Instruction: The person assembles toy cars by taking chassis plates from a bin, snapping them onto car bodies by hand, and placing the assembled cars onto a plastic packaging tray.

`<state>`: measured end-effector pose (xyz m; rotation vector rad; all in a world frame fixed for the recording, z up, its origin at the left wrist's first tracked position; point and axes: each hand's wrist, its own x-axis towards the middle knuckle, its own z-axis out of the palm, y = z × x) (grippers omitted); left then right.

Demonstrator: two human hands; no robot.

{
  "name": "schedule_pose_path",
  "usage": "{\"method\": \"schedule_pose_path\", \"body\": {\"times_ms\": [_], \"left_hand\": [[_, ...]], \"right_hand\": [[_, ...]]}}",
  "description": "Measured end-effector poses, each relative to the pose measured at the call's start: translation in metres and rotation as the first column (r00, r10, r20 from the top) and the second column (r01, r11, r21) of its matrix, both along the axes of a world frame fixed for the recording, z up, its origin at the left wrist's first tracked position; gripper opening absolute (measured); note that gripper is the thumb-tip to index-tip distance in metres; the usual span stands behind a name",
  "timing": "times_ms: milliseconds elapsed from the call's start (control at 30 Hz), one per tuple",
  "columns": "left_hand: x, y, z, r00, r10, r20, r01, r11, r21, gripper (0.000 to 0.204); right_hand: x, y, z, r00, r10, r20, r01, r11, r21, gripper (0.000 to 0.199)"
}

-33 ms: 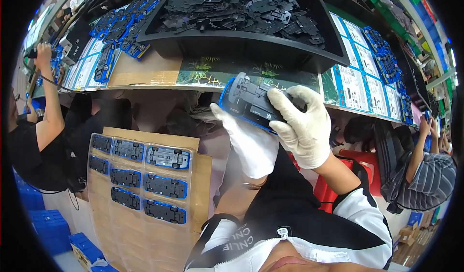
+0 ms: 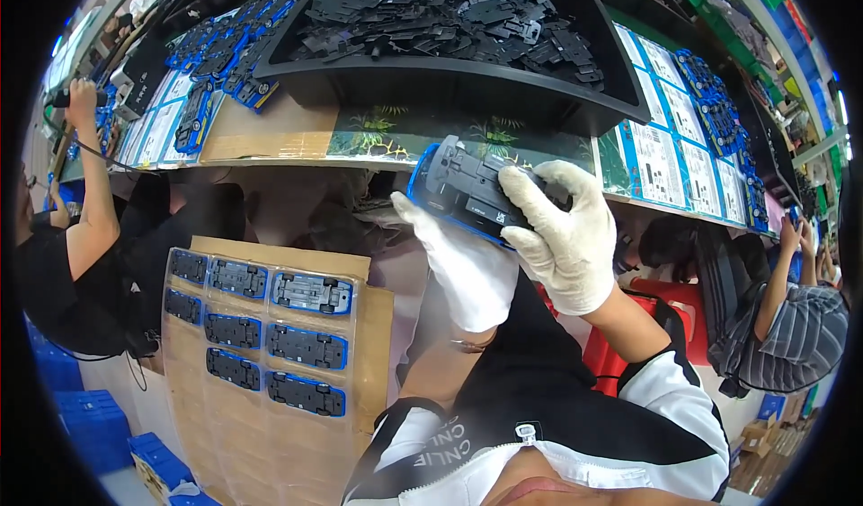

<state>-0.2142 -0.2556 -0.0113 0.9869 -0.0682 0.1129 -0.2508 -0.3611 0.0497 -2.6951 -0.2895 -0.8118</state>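
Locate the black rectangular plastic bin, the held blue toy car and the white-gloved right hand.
Black rectangular plastic bin (image 2: 449, 89): head view, front wall.
Held blue toy car (image 2: 463, 182): head view, underside.
White-gloved right hand (image 2: 573, 241): head view, back of glove.

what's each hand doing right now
Left hand: at the toy car, fingers mostly hidden; whether it grips cannot be told.
Right hand: closed on the toy car's right end, holding it.

Hardly anything differs. The toy car (image 2: 454, 185) and the right hand (image 2: 571, 236) on it seem to have slipped a touch toward six o'clock. Near the ten o'clock rim, a co-worker's hand (image 2: 82, 102) and its dark tool (image 2: 59, 100) have shifted very slightly.
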Motion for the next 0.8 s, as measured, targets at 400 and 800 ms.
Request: {"method": "schedule_pose_path", "body": {"times_ms": [400, 800], "left_hand": [[-0.001, 0.001, 0.011, 0.927, -0.373, -0.025, 0.285, 0.748, -0.6, 0.064], [-0.018, -0.028, 0.024, 0.831, -0.508, -0.228, 0.403, 0.831, -0.383, 0.034]], "right_hand": [[-0.002, -0.014, -0.009, 0.999, 0.032, 0.027, -0.042, 0.707, 0.706, 0.057], [-0.013, -0.064, -0.008, 0.913, 0.294, -0.283, 0.315, -0.067, 0.947, 0.038]]}}
